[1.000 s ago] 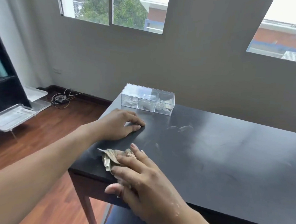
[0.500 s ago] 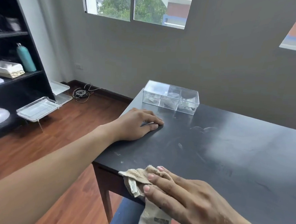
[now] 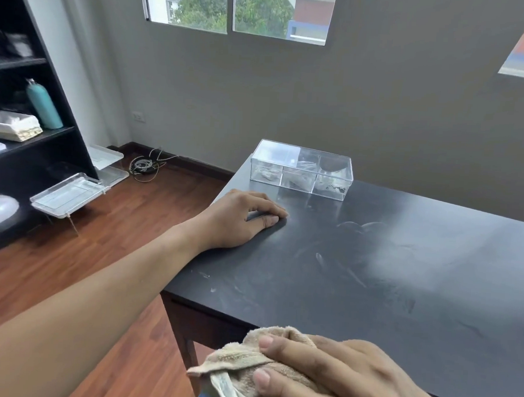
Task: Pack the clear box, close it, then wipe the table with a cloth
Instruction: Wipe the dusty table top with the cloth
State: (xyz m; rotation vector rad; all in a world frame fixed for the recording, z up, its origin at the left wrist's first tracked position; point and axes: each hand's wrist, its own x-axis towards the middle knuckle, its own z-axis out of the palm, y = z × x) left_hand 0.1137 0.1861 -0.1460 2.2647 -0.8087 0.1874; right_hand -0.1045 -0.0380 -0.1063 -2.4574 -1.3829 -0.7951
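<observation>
The clear box (image 3: 301, 170) stands with its lid shut at the far left corner of the black table (image 3: 402, 281), small items showing in its three compartments. My left hand (image 3: 241, 218) rests palm down on the table just in front of the box, fingers loosely bent, holding nothing. My right hand (image 3: 336, 375) lies at the table's near edge with its fingers curved over a bunched beige cloth (image 3: 240, 358). Part of the cloth hangs past the edge. Pale smears and streaks mark the tabletop between the hands.
A black shelf unit (image 3: 62, 112) stands at the left with a teal bottle (image 3: 44, 105) on it. Clear trays (image 3: 68, 194) and a coil of cables (image 3: 144, 166) lie on the wooden floor. A grey wall runs behind the table.
My right hand has drawn the cloth back over the table to its near edge. The left hand has stayed in place and the box has not moved.
</observation>
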